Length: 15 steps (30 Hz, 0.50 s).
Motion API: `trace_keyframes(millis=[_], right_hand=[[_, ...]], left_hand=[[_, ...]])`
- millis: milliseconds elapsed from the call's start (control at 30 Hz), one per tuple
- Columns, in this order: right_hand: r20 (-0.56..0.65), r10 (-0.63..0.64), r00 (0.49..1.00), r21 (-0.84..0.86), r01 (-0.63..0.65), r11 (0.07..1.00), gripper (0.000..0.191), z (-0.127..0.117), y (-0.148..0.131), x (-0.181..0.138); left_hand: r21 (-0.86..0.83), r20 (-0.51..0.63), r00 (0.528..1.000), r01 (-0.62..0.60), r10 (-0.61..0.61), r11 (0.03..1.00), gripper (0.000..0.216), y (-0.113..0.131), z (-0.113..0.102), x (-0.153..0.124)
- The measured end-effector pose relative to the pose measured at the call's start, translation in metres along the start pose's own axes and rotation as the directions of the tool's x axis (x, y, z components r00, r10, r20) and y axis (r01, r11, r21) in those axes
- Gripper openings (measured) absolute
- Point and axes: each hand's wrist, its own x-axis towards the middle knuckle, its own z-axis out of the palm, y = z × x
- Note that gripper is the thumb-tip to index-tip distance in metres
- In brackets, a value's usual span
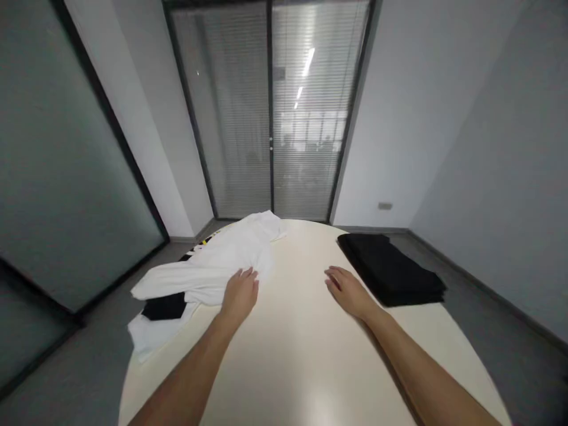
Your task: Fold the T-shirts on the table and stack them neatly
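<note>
My left hand (241, 294) reaches to the near right edge of a white long-sleeved garment (239, 242), its fingertips at the cloth and the fingers stretched forward. The garment lies loosely spread along the table's left side, with a black piece of fabric (164, 306) showing beneath its sleeve. My right hand (348, 290) hovers over or rests on the tabletop, fingers loosely extended and nothing in them. Just right of it lies a neat stack of folded black cloth (390, 269).
Both forearms extend over a round cream table (293, 355). Dark fabric with white and yellow marks (195, 249) shows at its far left edge. Behind stands a glass door with blinds (270, 118); a frosted glass panel (66, 165) is on the left, a grey wall (501, 165) on the right.
</note>
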Motion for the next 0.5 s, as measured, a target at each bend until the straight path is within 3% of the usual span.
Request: trace_keyframes(millis=[233,400,500], right_hand=[[-0.003,0.018,1.0,0.001,-0.018,1.0,0.037,-0.003,-0.002,0.0],[0.014,0.021,1.0,-0.01,-0.021,1.0,0.037,-0.002,0.0,0.0],[0.013,0.019,1.0,-0.008,-0.019,1.0,0.036,-0.001,0.001,0.0]], left_hand=[[-0.068,0.012,1.0,-0.012,0.013,0.998,0.027,0.008,-0.009,0.001],[-0.171,0.017,0.985,-0.168,0.174,0.971,0.028,0.029,-0.018,-0.003],[-0.233,-0.006,0.949,-0.307,0.314,0.923,0.027,0.045,-0.023,-0.009]])
